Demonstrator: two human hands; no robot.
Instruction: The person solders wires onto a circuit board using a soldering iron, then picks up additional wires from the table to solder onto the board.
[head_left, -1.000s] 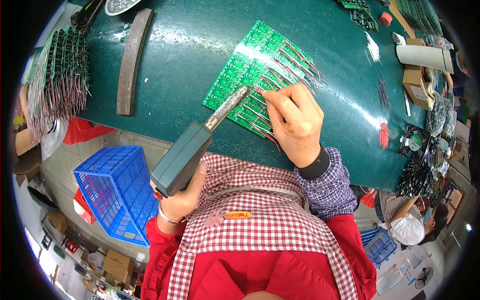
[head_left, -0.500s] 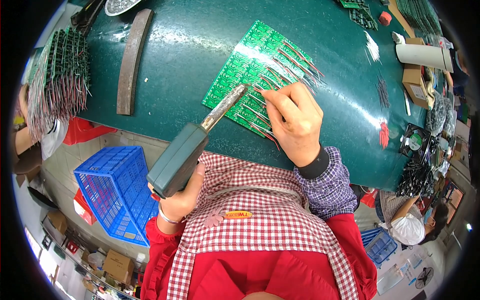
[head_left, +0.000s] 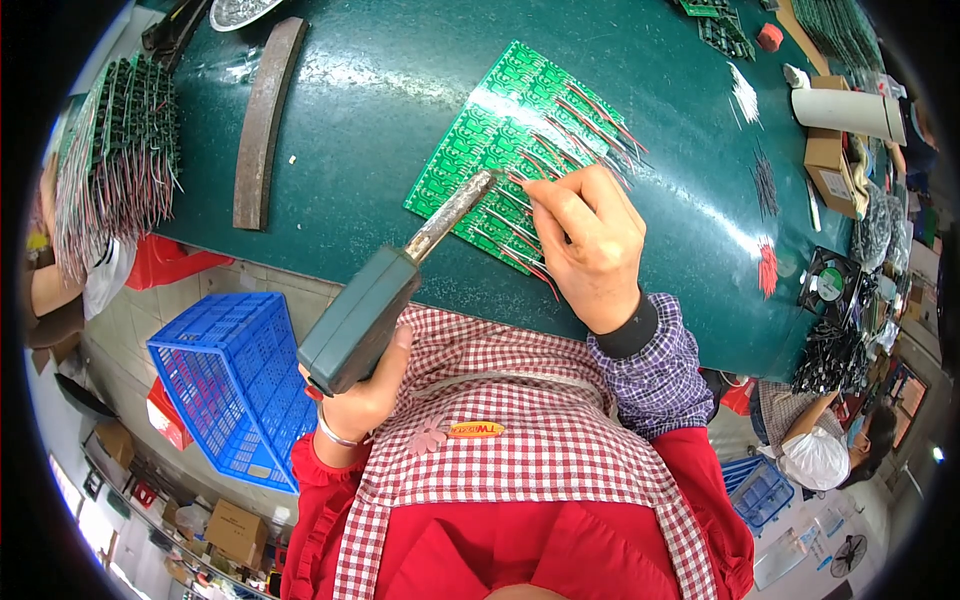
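Note:
My left hand [head_left: 366, 398] is closed round the dark green body of a soldering iron [head_left: 362, 312]. Its metal barrel slants up to the right, the tip at the green circuit board panel [head_left: 453, 165]. My right hand [head_left: 592, 240] pinches the end of a thin red wire [head_left: 517, 180] close beside that tip; the fingers partly hide the wire. Several red, white and dark wires [head_left: 592, 118] stick out from the board in rows toward the right. The panel lies flat on the green tabletop.
A brown curved bar [head_left: 265, 130] lies left of the board. Wired boards [head_left: 120, 150] are stacked at far left. White wires [head_left: 743, 95], dark wires [head_left: 766, 185] and red wires [head_left: 767, 268] lie at right. A blue crate [head_left: 235, 380] stands below the table edge.
The soldering iron's body has shifted very slightly to the right with my left hand. The tip stays by the same spot, and my right hand looks unmoved.

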